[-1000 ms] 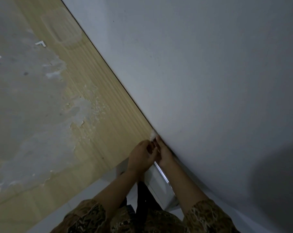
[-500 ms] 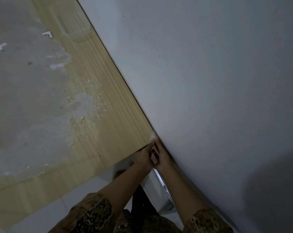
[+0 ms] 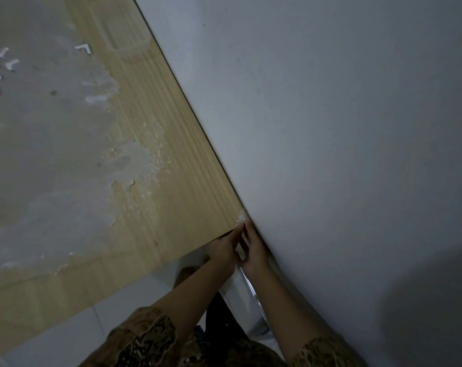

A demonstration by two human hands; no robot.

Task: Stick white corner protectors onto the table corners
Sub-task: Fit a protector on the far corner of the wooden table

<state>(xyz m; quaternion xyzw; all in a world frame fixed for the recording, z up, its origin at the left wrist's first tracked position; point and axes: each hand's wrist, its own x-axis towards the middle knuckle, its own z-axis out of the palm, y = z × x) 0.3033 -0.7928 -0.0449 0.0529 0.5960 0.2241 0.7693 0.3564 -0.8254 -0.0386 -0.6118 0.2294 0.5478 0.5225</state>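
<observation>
Both hands are brought together at the tabletop corner against the wall: the white corner protector is pressed by the fingertips of the left hand and right hand. Whether it is pinched cannot be told. Spare protectors lie far beyond the grip.

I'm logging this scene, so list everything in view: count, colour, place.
table: one, light wood grain with a large worn grey patch, left half of view, its edge against the wall
wall: one, pale grey, right half
corner protector: one, white, on the table corner by the wall, at the fingertips
spare corner protectors: several, white, L-shaped, loose on the table's far left; exact count unclear
floor: pale tiles, below the table edge
sleeves: two, brown patterned, bottom
left hand: at the corner, fingers on the protector
right hand: beside it, along the wall
</observation>
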